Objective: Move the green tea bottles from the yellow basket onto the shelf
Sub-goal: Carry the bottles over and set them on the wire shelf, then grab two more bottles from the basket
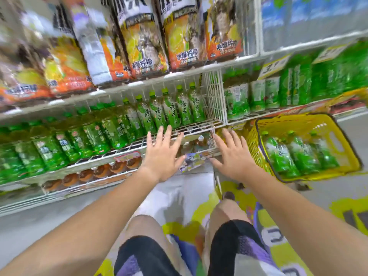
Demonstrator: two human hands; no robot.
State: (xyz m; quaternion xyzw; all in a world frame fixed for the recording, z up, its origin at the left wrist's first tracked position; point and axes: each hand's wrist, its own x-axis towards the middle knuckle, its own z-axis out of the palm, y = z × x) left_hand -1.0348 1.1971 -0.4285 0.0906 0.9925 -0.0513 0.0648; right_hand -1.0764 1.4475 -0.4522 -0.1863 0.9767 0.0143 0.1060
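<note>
**A:** Several shelved bottles (171, 110) of green tea are standing in rows along the wire shelf (191, 129), filling it from the left. A bare strip is showing at its front right corner.

**B:** And the hands?

**A:** Both are hovering in front of that strip, holding nothing. The left hand (163, 154) is spreading its fingers wide, and the right hand (231, 154), just beside it, is doing likewise.

**B:** So what is waiting?

**A:** Three basket bottles (282, 156) are lying side by side in the yellow basket (298, 118) at far right, apart from either palm. I'm judging the job partly done, with at least those three remaining.

**B:** Anything getting in the way?

**A:** Brown-capped bottles (99, 172) are sitting on the level below and big lemon drink bottles (143, 46) are crowding the level above. A loose label (195, 159) is jutting out between the hands, and a wire divider (214, 96) is closing off the shelf's right end.
</note>
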